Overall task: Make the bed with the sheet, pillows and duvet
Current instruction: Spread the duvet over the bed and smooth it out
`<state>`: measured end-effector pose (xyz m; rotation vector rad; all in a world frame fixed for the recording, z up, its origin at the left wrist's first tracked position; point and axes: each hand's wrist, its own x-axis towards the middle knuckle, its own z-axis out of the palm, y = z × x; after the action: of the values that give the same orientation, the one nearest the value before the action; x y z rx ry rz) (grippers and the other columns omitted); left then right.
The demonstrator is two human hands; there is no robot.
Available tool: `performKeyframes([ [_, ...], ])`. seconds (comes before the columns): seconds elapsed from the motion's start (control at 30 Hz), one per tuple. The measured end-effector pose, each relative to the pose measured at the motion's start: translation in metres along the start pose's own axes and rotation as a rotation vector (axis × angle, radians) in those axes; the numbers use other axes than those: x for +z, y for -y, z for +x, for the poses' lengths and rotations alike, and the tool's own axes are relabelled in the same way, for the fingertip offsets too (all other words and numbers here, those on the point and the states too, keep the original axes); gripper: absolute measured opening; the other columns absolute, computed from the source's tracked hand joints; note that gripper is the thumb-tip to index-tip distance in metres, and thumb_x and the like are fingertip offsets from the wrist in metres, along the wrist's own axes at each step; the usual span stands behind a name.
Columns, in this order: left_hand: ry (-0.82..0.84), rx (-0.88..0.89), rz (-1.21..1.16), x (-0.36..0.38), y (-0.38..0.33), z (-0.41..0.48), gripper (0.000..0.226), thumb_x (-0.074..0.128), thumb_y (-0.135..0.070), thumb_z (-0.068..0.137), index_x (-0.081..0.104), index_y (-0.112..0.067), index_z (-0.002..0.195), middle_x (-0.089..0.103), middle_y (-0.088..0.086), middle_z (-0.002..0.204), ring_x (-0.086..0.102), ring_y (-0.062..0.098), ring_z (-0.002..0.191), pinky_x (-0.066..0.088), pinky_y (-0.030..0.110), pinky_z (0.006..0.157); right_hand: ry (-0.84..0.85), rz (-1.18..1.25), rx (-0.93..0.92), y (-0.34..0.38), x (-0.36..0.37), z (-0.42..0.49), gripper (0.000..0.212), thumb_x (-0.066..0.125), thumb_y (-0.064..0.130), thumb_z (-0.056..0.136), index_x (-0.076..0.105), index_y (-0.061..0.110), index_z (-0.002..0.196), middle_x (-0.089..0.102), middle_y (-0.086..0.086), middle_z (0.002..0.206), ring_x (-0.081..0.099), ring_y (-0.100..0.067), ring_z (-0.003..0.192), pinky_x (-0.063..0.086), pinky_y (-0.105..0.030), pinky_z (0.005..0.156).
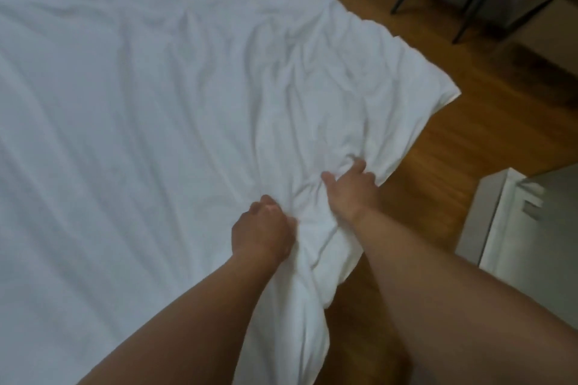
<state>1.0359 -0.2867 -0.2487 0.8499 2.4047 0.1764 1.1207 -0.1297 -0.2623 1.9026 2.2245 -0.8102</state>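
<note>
Duvet-spreading step: the left hand [262, 230] and right hand [352, 191], at lower centre, each grip a bunched fold of the white duvet [156, 87] covering the frame's left, whose corner at centre right probably next needs pulling out flat and square.

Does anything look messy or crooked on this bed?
Yes. The white fabric duvet is bunched at its near edge, where the left hand and right hand grip it; its corner juts askew over the brown wooden floor.
</note>
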Motion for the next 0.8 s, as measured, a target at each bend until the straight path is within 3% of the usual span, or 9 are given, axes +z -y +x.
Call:
performKeyframes([
  [0.13,0.001,0.081,-0.043,-0.002,0.011,0.024,0.029,0.050,-0.044,0.097,0.047,-0.020,0.082,0.068,0.015,0.100,0.063,0.036,0.096,0.046,0.036,0.078,0.030,-0.105,-0.212,-0.014,-0.008,0.016,0.054,0.043,0.064,0.095,0.047,0.023,0.128,0.066,-0.016,0.105,0.064,-0.038,0.099,0.044,-0.036,0.074],
  [0.23,-0.041,0.258,-0.095,0.001,-0.018,0.021,0.032,0.050,-0.043,0.096,0.039,-0.024,0.074,0.069,0.013,0.088,0.064,0.036,0.089,0.044,0.036,0.070,-0.079,-0.094,-0.229,-0.052,-0.045,0.041,0.055,0.041,0.073,0.090,0.053,0.030,0.122,0.069,-0.011,0.097,0.065,-0.035,0.090,0.054,-0.041,0.080],
  [0.3,0.090,0.295,0.009,0.007,-0.048,0.027,0.021,0.046,-0.040,0.097,0.050,-0.023,0.086,0.068,0.012,0.099,0.064,0.034,0.096,0.047,0.035,0.077,-0.075,0.021,-0.133,-0.082,-0.056,0.047,0.053,0.045,0.073,0.087,0.056,0.028,0.113,0.070,-0.006,0.100,0.066,-0.031,0.092,0.055,-0.040,0.083],
  [0.37,0.335,0.349,0.232,0.002,-0.066,0.049,0.026,0.045,-0.033,0.097,0.062,-0.015,0.104,0.065,0.013,0.114,0.062,0.033,0.108,0.048,0.034,0.086,0.113,0.131,-0.067,-0.091,-0.056,0.053,0.052,0.061,0.070,0.081,0.061,0.027,0.108,0.070,0.002,0.103,0.066,-0.021,0.095,0.053,-0.031,0.078],
  [0.47,0.512,0.406,0.336,-0.034,-0.085,0.101,0.039,0.057,-0.047,0.090,0.072,-0.011,0.091,0.072,0.009,0.101,0.067,0.024,0.100,0.043,0.025,0.073,0.187,0.504,0.001,-0.077,-0.091,0.116,0.082,0.075,0.082,0.049,0.057,0.025,0.106,0.065,0.007,0.103,0.063,-0.010,0.089,0.049,-0.027,0.073],
  [0.57,0.102,0.399,0.100,-0.080,-0.133,0.169,0.038,0.066,-0.056,0.085,0.068,-0.018,0.086,0.071,0.007,0.091,0.067,0.025,0.091,0.042,0.027,0.072,0.080,0.878,0.213,-0.053,-0.153,0.220,0.090,0.066,0.090,0.046,0.060,0.037,0.118,0.067,0.011,0.110,0.065,-0.012,0.094,0.053,-0.035,0.074],
  [0.63,-0.152,0.461,-0.011,-0.096,-0.182,0.231,0.056,0.077,-0.052,0.077,0.061,-0.015,0.117,0.061,0.013,0.114,0.059,0.033,0.108,0.045,0.032,0.090,0.106,0.996,0.270,-0.037,-0.176,0.280,0.093,0.073,0.083,0.044,0.063,0.036,0.124,0.071,0.008,0.112,0.069,-0.018,0.099,0.057,-0.039,0.078],
  [0.7,-0.100,0.400,0.027,-0.110,-0.230,0.288,0.097,0.080,-0.060,0.069,0.035,-0.022,0.147,0.040,0.012,0.142,0.044,0.036,0.128,0.041,0.043,0.108,0.085,0.909,0.267,-0.019,-0.164,0.311,0.104,0.082,0.072,0.048,0.056,0.021,0.136,0.067,-0.001,0.124,0.065,-0.025,0.111,0.054,-0.039,0.094],
  [0.8,-0.021,0.138,0.131,-0.111,-0.267,0.346,0.112,0.075,-0.075,0.061,0.018,-0.032,0.148,0.032,0.011,0.144,0.045,0.039,0.129,0.041,0.046,0.107,0.097,0.648,0.155,-0.004,-0.135,0.321,0.096,0.078,0.054,0.075,0.035,0.011,0.149,0.057,-0.008,0.139,0.055,-0.030,0.126,0.042,-0.030,0.099],
])
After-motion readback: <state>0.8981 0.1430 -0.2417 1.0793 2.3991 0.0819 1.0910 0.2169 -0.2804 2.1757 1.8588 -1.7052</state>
